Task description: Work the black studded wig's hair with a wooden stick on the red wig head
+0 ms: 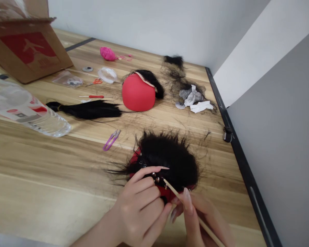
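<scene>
Near the front of the table lies a red form covered with black hair, with several metallic pin heads along its near left side. My left hand rests on that near side, index finger stretched over the hair, the other fingers curled; whether it grips anything is hidden. My right hand holds a thin wooden stick like a pen, its tip at the hair beside the pins and my left index finger.
Behind stand a red dome with black hair and a cardboard box. A bottle, a black hair bundle, purple snips, orange scissors, pink yarn and crumpled tissue lie about.
</scene>
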The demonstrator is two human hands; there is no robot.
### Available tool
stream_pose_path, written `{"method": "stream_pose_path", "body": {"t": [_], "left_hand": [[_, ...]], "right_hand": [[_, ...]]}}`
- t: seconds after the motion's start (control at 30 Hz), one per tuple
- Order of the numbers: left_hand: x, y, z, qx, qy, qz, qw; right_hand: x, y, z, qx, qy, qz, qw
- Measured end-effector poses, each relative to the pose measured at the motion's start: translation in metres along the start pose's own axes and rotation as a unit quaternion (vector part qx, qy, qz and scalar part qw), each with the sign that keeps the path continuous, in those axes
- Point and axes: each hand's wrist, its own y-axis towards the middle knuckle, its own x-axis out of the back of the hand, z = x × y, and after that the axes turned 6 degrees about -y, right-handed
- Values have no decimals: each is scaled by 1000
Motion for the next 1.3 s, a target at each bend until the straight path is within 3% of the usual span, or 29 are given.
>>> {"method": "stream_pose_path", "body": {"t": [0.3, 0.6, 0.9, 1.13, 1.3], "left_hand": [[0, 1, -1, 7, 5, 2, 1000], [0, 1, -1, 3, 2, -3, 1000], [0, 0, -1, 14, 4, 6, 1000], [-1, -2, 1, 4, 1, 0, 1000], [-1, -3, 1, 1, -4, -1, 1000]], "right_hand": [[-4, 2, 0, -1, 61, 10, 998], [-4, 6, -1, 17, 55, 2, 998], [-2, 0, -5, 12, 47, 42, 998], [-2, -2, -5, -4, 65, 40, 997], [-3, 0, -7, 21, 61, 30, 997]]}}
